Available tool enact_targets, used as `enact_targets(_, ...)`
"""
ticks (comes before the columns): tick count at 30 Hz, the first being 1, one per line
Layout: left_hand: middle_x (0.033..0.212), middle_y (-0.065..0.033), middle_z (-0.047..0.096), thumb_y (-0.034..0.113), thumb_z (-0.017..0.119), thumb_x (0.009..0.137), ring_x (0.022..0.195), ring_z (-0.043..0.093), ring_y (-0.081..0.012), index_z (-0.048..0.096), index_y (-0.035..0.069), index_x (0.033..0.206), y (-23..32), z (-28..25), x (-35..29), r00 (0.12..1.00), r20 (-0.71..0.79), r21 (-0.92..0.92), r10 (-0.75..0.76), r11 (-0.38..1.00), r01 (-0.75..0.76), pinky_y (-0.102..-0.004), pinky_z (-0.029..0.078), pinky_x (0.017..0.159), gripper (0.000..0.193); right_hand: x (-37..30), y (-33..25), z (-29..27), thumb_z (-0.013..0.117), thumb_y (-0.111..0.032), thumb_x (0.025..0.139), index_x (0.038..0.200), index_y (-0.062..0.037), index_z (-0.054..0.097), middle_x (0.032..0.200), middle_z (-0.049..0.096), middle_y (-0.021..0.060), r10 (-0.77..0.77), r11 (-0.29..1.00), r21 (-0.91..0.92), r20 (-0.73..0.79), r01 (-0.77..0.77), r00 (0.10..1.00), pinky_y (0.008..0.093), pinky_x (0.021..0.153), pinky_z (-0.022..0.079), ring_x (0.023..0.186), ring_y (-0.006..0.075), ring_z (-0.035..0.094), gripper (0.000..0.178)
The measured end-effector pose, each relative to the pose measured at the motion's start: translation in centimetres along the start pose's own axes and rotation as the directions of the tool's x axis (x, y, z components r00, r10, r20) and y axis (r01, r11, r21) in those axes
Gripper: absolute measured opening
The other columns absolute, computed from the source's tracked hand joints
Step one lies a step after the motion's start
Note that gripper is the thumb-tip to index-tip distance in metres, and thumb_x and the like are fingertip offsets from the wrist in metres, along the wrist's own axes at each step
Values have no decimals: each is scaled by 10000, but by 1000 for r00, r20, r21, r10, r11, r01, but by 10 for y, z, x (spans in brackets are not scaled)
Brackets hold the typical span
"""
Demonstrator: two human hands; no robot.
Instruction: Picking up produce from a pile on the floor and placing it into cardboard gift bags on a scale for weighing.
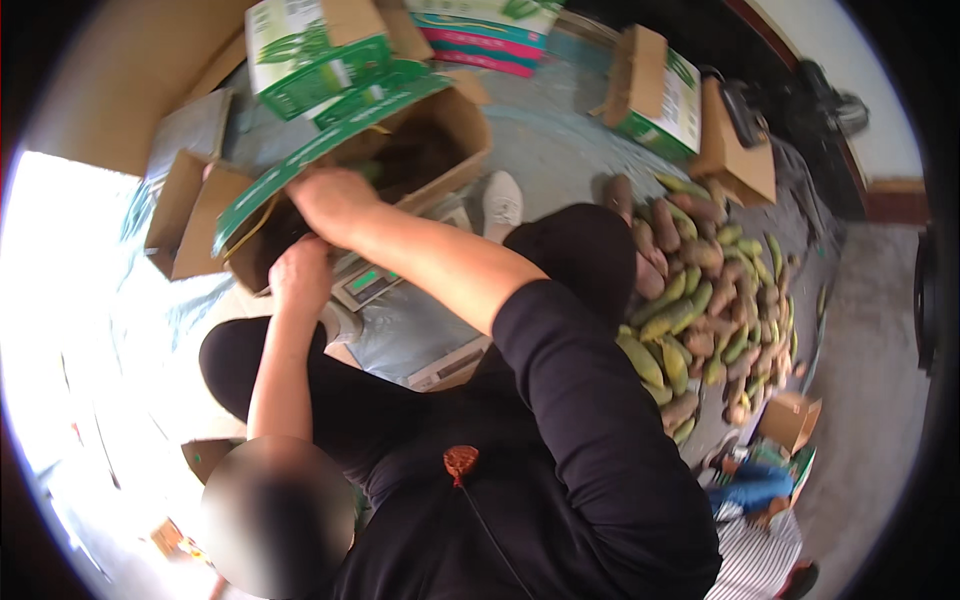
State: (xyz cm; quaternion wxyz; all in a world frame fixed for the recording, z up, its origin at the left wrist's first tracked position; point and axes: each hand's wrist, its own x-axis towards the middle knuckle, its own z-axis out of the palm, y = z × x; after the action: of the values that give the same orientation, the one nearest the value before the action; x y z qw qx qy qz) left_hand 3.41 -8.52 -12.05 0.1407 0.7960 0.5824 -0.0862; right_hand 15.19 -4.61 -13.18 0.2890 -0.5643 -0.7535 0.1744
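A cardboard carton (455,165) with a raised green flap (265,190) sits on a weighing scale (365,280) whose display glows green. Over the left part of its opening, my right hand (335,205) reaches in beside the flap, its fingers hidden. My left hand (300,272) is close below it at the carton's near edge, fingers curled in; what they hold is hidden. The carton's inside is dark, with a greenish shape (368,170) partly visible. A yellow cord (250,230) runs along the flap.
To the right lies a big heap of green and brown tubers or vegetables (715,290). Several printed cartons (320,60) stand at the back, another open carton (195,215) at left. A second person in a striped top (755,550) is at lower right.
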Motion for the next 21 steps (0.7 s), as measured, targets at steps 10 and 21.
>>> enact_targets(10,1076,-130,617,180,594,777,984,581,-335,620,71,1087,-1,-8,-2,1000,-7,21,29,999,-29,-414,462,841,329,-55,26,-169,663,-193,737,993,-65,658,867,669,116,-95,986,139,54,87,994,351,719,503,806,241,643,287)
enact_targets(21,930,-189,646,221,586,758,880,617,-346,633,61,1053,0,-3,3,999,19,-58,42,997,-41,-398,467,794,339,-369,215,-191,638,-163,761,1038,-55,613,905,645,150,641,734,-141,-180,-665,746,368,716,483,783,267,597,298)
